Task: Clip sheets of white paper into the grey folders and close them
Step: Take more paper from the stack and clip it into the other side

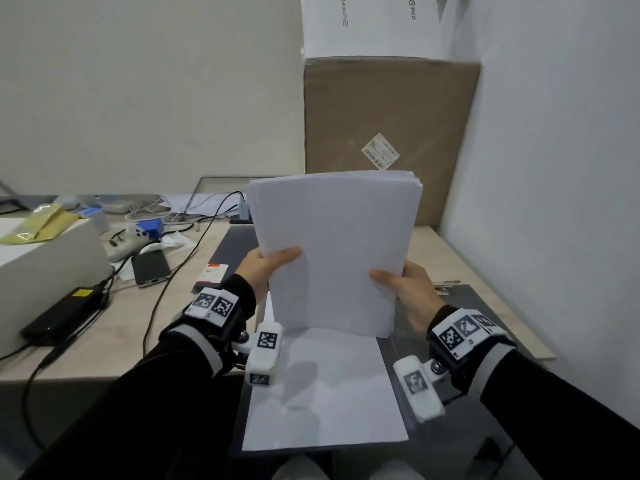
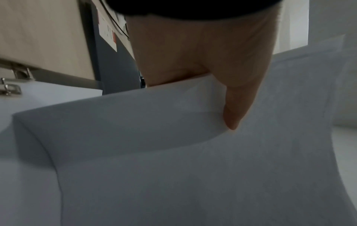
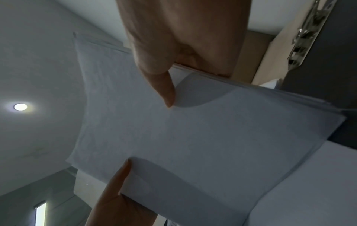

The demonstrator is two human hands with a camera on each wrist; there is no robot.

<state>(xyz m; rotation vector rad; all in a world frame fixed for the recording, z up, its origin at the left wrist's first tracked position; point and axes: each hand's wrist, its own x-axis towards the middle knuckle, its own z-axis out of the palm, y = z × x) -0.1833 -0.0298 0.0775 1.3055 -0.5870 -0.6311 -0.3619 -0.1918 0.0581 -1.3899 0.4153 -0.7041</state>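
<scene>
Both hands hold a thick stack of white paper (image 1: 336,251) upright, its lower edge standing on a flat white sheet (image 1: 325,403). My left hand (image 1: 268,268) grips the stack's left edge, thumb on the front face. My right hand (image 1: 398,282) grips the right edge the same way. The flat sheet lies on an open grey folder (image 1: 450,441) near the table's front edge. The folder's metal clip (image 3: 303,35) shows in the right wrist view, and a clip (image 2: 11,85) also appears in the left wrist view. The stack (image 2: 173,152) (image 3: 193,130) fills both wrist views.
A second dark grey folder (image 1: 235,251) lies behind the stack. A phone (image 1: 150,268), a black power brick (image 1: 62,315), cables and a white box (image 1: 45,261) crowd the left side. A large cardboard box (image 1: 388,126) leans against the back wall. A wall stands close on the right.
</scene>
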